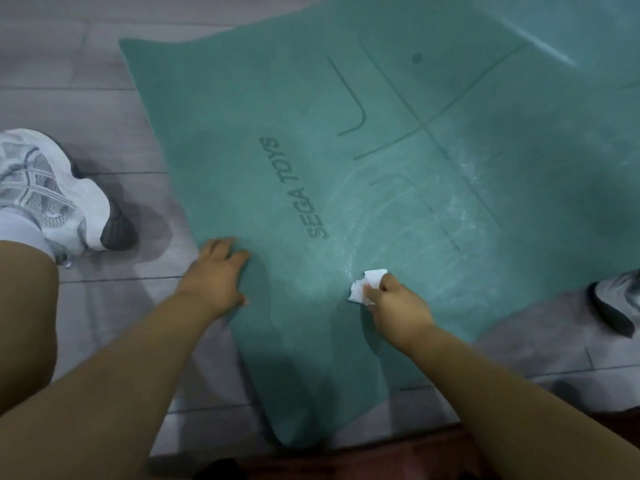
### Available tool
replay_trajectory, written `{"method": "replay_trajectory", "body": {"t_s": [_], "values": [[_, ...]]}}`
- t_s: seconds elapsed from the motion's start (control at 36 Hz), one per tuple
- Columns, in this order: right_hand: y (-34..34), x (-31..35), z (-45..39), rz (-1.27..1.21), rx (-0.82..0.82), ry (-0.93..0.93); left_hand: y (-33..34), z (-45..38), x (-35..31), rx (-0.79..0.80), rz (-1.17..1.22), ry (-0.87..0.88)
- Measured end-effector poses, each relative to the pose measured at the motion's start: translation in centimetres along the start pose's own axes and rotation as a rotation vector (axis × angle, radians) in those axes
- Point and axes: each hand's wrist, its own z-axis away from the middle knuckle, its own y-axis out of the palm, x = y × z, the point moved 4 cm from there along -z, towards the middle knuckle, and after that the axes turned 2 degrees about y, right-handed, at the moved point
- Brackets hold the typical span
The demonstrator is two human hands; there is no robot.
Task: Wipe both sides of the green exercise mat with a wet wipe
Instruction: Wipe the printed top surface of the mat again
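while the green exercise mat (346,168) lies flat on the grey floor (69,64), filling the centre and right of the head view, the left hand (216,271) presses flat with straight fingers on its near left edge; the right hand (398,303) pinches a crumpled wet wipe (367,285) against the mat at lower centre. good practice: keep the mat pinned, overlap the faint arced streaks, work outward, then flip
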Motion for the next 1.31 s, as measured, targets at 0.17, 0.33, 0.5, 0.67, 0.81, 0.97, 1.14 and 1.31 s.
{"method": "replay_trajectory", "body": {"t_s": [0.17, 0.33, 0.5, 0.67, 0.81, 0.97, 1.14, 1.31], "values": [[-1.2, 0.3, -2.3, -0.093, -0.1, 0.024, -1.4, -2.2, 3.0, 0.088, 0.09, -0.122], [-5.3, 0.1, -7.3, -0.264, -0.323, 0.096, -2.6, -3.2, 2.7, 0.106, 0.052, -0.098], [-10.1, -1.0, -14.2, -0.341, -0.446, 0.217, -2.3, -3.7, 3.3, 0.099, 0.078, -0.105], [-11.2, -2.3, -18.9, -0.334, -0.44, 0.36, -1.7, -4.0, 4.0, 0.093, 0.155, -0.122], [-9.2, 1.2, -20.1, -0.362, -0.492, 0.213, -1.8, -4.3, 4.1, 0.076, 0.189, -0.109], [-5.1, 13.3, -14.4, -0.163, -0.404, -0.464, -1.8, -4.1, 5.1, 0.056, 0.225, -0.046], [-6.6, 9.4, -15.2, -0.033, -0.396, -0.566, -1.7, -3.9, 7.1, 0.033, 0.256, -0.014], [-9.7, -1.2, -18.0, -0.202, -0.501, 0.332, -1.5, -4.1, 6.6, 0.027, 0.282, -0.028]]}}
